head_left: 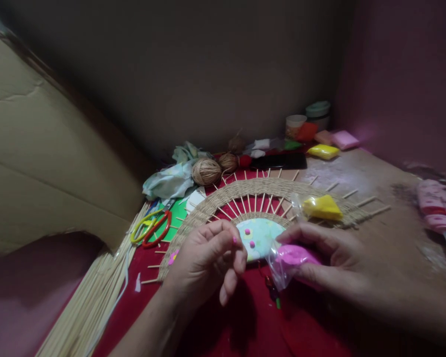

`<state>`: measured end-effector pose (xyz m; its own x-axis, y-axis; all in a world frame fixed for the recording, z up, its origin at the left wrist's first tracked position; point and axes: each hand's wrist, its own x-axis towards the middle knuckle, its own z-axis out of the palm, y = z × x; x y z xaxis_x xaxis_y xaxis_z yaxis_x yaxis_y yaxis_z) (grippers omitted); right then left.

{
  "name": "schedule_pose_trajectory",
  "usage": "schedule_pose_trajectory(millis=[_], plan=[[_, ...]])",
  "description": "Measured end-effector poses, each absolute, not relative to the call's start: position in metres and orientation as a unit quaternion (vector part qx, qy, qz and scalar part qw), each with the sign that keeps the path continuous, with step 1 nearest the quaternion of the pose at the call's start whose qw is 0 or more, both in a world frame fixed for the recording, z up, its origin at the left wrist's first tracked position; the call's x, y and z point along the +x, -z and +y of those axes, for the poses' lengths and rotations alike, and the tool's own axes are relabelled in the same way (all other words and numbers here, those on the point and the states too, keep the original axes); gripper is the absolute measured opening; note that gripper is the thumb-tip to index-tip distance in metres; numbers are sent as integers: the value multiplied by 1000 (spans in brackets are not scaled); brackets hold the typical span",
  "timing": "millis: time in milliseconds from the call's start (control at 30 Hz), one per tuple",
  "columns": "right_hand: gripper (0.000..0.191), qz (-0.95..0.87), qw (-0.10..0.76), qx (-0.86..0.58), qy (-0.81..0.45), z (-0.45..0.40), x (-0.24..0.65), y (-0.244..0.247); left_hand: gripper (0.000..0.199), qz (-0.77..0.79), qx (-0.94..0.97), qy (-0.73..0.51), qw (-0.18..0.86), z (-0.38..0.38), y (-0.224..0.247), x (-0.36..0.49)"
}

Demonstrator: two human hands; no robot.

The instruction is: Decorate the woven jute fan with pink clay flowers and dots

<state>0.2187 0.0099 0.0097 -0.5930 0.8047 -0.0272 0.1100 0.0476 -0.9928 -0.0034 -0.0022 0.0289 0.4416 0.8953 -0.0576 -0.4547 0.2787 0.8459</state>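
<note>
A small bit of pink clay [235, 240] is pinched between the thumb and forefinger of my left hand [210, 258]. My right hand [329, 255] grips a clear packet of pink clay [295, 257]. Behind both hands lies a woven fan-shaped piece [241, 187] with thin sticks poking out along its curved edge. Two pink balls [251, 244] rest on the pale blue patterned half-circle [262, 228] at its centre. A pink flower with a yellow middle [174, 257] sits at the left end of the weave. On the right of the weave is a yellow clay packet [322, 207].
Scissors [156, 229], patterned cloth [169, 182] and twine balls [206, 172] lie at the left and back. A black phone [279, 161], clay packets [323, 151] and a cup [295, 126] stand further back. Long reeds [85, 302] line the left edge; a pink tool [436, 206] is at right.
</note>
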Motion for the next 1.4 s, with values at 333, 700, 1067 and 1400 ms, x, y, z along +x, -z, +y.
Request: schedule_pose_trajectory(millis=[333, 700, 1067, 1400], plan=[[12, -665, 291, -346, -594, 10, 220, -7, 13, 268, 403, -452, 749, 2, -27, -5], [8, -674, 314, -358, -565, 10, 218, -14, 15, 274, 407, -464, 737, 0, -44, -5], [11, -681, 299, -353, -568, 10, 220, -10, 26, 310, 411, -457, 725, 0, -38, -10], [45, -728, 277, -410, -475, 5, 221, -12, 8, 311, 421, -408, 748, 1, -35, -8]])
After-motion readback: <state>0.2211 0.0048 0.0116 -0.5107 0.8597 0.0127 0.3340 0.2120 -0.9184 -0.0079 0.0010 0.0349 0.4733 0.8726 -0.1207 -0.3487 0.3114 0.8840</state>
